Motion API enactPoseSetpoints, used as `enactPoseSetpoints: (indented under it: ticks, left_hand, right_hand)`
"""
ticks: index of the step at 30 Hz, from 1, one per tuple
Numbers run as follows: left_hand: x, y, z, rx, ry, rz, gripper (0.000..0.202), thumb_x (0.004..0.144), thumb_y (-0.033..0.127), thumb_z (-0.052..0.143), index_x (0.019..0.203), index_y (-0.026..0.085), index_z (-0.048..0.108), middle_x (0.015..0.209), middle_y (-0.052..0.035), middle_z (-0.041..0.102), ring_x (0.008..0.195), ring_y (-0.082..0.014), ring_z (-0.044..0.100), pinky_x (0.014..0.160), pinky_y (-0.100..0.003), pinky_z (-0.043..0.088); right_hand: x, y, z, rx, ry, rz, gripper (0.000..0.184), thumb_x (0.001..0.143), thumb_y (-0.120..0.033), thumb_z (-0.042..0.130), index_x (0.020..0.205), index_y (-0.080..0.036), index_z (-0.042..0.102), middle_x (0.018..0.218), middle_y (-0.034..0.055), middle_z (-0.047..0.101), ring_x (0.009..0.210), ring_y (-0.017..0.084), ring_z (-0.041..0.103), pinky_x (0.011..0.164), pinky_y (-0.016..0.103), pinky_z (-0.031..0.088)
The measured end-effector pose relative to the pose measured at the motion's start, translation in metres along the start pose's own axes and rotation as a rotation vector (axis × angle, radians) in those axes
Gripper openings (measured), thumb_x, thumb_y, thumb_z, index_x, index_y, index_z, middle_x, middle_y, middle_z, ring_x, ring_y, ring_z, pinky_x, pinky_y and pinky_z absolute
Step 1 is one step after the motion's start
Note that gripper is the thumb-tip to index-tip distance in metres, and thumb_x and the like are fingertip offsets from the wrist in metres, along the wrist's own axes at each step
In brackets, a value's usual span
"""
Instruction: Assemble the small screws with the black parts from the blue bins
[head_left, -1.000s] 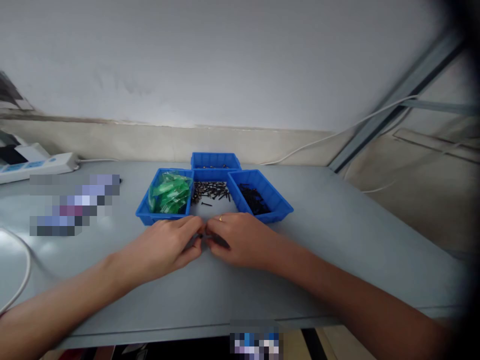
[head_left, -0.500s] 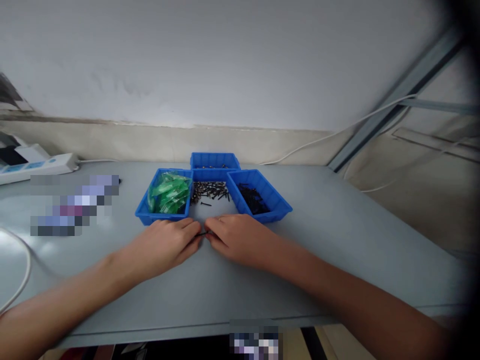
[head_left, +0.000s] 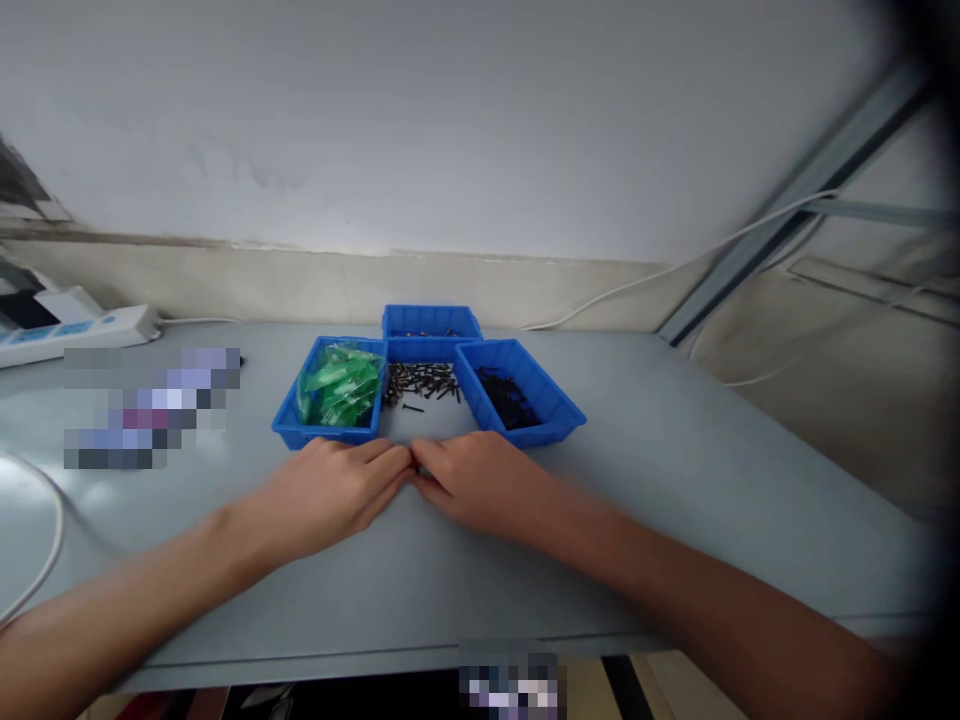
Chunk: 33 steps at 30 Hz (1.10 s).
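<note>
My left hand point(head_left: 349, 487) is closed in a pinch at the middle of the grey table, just in front of the blue bins. Its fingertips meet those of my right hand point(head_left: 480, 485), which is pinched too. A thin black screw is held between them, now almost wholly hidden by the fingers; what the right fingertips grip is too small to make out. Beyond the hands lies a loose pile of black screws and small brass-coloured pieces point(head_left: 424, 381). A single black screw point(head_left: 413, 408) lies apart, nearer to me.
A left blue bin point(head_left: 289, 425) holds green plastic bags point(head_left: 341, 385). The right blue bin point(head_left: 551, 400) holds dark screws, and a back blue bin point(head_left: 431, 350) holds small pieces. A power strip point(head_left: 112, 332) and a white cable point(head_left: 56, 530) lie left. A metal post point(head_left: 739, 250) rises right.
My hands have come together, fingertips now touching. The black screw that showed between them is covered by the fingers. The bins and the pile have not moved.
</note>
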<state>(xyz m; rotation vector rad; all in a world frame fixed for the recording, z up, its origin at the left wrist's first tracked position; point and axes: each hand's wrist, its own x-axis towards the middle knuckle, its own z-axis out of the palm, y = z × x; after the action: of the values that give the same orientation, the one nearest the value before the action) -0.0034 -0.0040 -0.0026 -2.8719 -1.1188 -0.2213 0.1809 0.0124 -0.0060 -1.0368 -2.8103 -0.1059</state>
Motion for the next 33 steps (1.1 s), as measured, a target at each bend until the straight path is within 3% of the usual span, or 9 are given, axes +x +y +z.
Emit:
enactPoseSetpoints:
  ticks: [6, 12, 23, 33]
  left_hand:
    - [0.001, -0.001, -0.002, -0.037, -0.072, 0.008, 0.03, 0.091, 0.028, 0.027, 0.087, 0.017, 0.055, 0.076, -0.0017, 0.061, 0.065, -0.0148, 0.059, 0.057, -0.026, 0.042]
    - [0.001, -0.001, -0.001, 0.001, -0.154, -0.054, 0.028, 0.091, 0.03, 0.029, 0.079, 0.018, 0.052, 0.064, -0.0004, 0.06, 0.056, -0.0155, 0.058, 0.05, -0.025, 0.039]
    - [0.002, -0.002, -0.002, -0.09, -0.111, -0.027, 0.029, 0.09, 0.026, 0.029, 0.091, 0.016, 0.056, 0.068, -0.0036, 0.062, 0.057, -0.0139, 0.059, 0.05, -0.022, 0.041]
    - [0.002, -0.001, -0.003, -0.002, -0.145, -0.099, 0.026, 0.088, 0.029, 0.031, 0.075, 0.017, 0.051, 0.058, 0.0006, 0.056, 0.052, -0.0147, 0.056, 0.046, -0.024, 0.034]
  right_hand:
    - [-0.001, 0.0, 0.002, 0.021, -0.053, 0.012, 0.013, 0.084, -0.026, 0.041, 0.083, -0.017, 0.051, 0.068, 0.0021, 0.064, 0.053, 0.015, 0.055, 0.045, 0.027, 0.022]
    - [-0.003, 0.002, -0.003, 0.019, -0.038, 0.021, 0.008, 0.08, -0.024, 0.046, 0.08, -0.017, 0.049, 0.066, 0.0009, 0.062, 0.053, 0.014, 0.053, 0.047, 0.027, 0.019]
    - [0.0, 0.0, -0.008, 0.279, 0.02, -0.008, 0.008, 0.081, -0.025, 0.048, 0.08, -0.017, 0.047, 0.063, -0.0024, 0.056, 0.058, 0.011, 0.051, 0.05, 0.023, 0.024]
    - [-0.001, 0.005, -0.005, -0.005, -0.024, -0.024, 0.013, 0.085, -0.02, 0.04, 0.078, -0.016, 0.05, 0.066, 0.0016, 0.06, 0.055, 0.012, 0.05, 0.05, 0.027, 0.02]
